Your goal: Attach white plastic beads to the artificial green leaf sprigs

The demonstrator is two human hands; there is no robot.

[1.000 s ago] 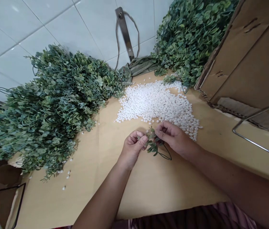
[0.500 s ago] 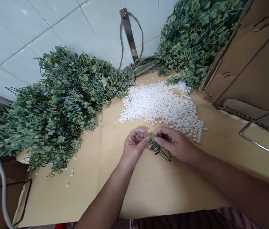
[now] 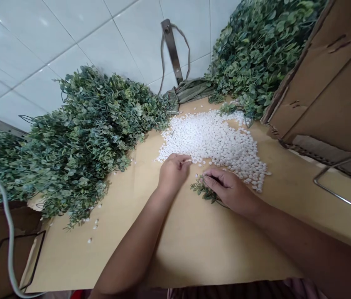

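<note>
My right hand (image 3: 229,190) pinches a small green artificial leaf sprig (image 3: 202,191) just above the tan tabletop (image 3: 194,245). Its fingers are closed on the sprig's top end. My left hand (image 3: 172,170) has reached forward to the near edge of a heap of small white plastic pieces (image 3: 215,139). Its fingers are curled down onto the pieces, and what they hold, if anything, is hidden.
A big pile of green artificial foliage (image 3: 82,137) lies along the left, and another foliage heap (image 3: 253,50) is at the back right. A cardboard box (image 3: 331,79) stands at right with a metal wire frame (image 3: 337,182) beside it. A white cable (image 3: 3,216) hangs at far left.
My left hand let go of the sprig and moved forward to the white pieces. My right hand kept the sprig and lowered it slightly toward the table.
</note>
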